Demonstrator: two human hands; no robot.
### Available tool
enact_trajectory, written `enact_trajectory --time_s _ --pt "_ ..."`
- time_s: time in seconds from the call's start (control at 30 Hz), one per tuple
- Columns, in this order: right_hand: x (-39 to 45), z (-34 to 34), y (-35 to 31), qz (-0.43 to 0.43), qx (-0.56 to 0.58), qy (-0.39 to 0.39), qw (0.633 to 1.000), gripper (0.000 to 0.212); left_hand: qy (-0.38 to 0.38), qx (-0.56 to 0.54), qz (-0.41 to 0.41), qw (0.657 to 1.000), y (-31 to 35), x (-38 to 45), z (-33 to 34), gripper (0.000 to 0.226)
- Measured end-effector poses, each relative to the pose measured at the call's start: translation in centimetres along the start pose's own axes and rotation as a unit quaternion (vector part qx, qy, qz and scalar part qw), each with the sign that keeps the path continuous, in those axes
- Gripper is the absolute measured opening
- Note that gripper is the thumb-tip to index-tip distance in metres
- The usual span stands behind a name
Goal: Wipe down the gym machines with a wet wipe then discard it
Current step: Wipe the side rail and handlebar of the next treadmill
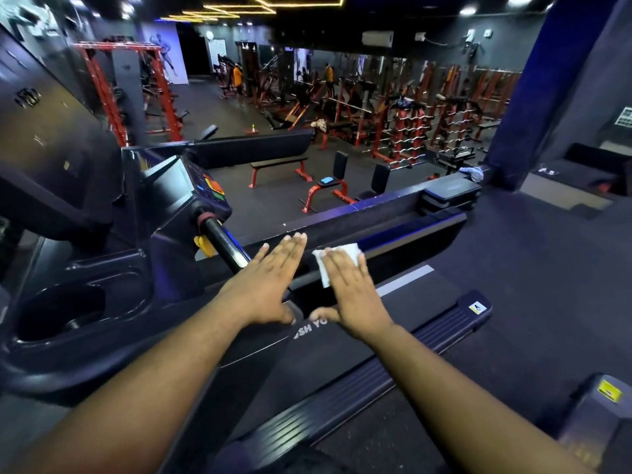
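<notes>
Wipe (337,263) pressed flat under right hand (352,292) on treadmill (427,227) rail; nothing grasped. Left hand (270,282) flat alongside, released. Gym floor (246,200) lined with red racks (410,131).

The left hand (270,285) and the right hand (355,295) lie side by side on the treadmill rail (393,244), with the wipe (337,260) under the right fingers (337,265), the screen (178,186) to the left, and benches (278,169) behind.

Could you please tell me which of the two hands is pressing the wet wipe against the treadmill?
The right hand: its straight fingers lie flat on the white wet wipe on the treadmill side rail. The left hand rests bare beside it.
</notes>
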State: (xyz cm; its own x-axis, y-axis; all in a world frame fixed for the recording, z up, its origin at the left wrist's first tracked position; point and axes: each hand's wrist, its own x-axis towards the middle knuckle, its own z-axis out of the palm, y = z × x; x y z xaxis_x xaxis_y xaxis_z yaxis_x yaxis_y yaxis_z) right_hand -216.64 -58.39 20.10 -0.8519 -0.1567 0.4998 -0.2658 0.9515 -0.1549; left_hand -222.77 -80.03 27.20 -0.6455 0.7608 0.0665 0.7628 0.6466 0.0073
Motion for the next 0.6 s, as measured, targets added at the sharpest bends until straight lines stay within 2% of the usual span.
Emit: enact_trajectory --time_s 0.07,0.13,0.23,0.3,0.33,0.4,0.5,0.6 --pt "0.0 0.2 0.6 0.076 -0.002 0.014 0.997 0.119 0.000 0.005 -0.001 1.000 0.1 0.1 0.1 0.148" --pt "-0.3 0.9 -1.2 0.091 0.027 0.016 0.995 0.128 0.005 0.016 0.003 1.000 0.1 0.1 0.2 0.144" --pt "-1.8 2.3 -5.3 -0.003 0.079 -0.019 0.997 0.133 -0.001 0.017 0.003 1.000 0.0 0.2 0.3 0.139" --pt "-3.1 3.6 -5.8 -0.056 0.052 -0.021 0.997 0.130 -0.002 0.025 0.003 1.000 -0.1 0.2 0.3 0.138" --pt "-3.6 4.3 -4.9 -0.054 0.031 -0.013 0.998 0.129 -0.003 0.026 0.003 1.000 0.0 0.2 0.4 0.139" --pt "-4.1 5.1 -2.3 0.012 0.010 0.006 1.000 0.126 -0.008 0.027 0.002 1.000 0.0 0.2 0.3 0.140" --pt "-4.1 5.3 -0.5 0.175 0.076 0.023 0.981 0.124 -0.011 0.038 0.001 0.999 0.1 0.3 0.3 0.139" --pt "-3.1 5.7 -4.4 0.200 0.169 0.033 0.964 0.130 -0.008 0.045 0.006 0.999 0.2 0.3 0.2 0.133"
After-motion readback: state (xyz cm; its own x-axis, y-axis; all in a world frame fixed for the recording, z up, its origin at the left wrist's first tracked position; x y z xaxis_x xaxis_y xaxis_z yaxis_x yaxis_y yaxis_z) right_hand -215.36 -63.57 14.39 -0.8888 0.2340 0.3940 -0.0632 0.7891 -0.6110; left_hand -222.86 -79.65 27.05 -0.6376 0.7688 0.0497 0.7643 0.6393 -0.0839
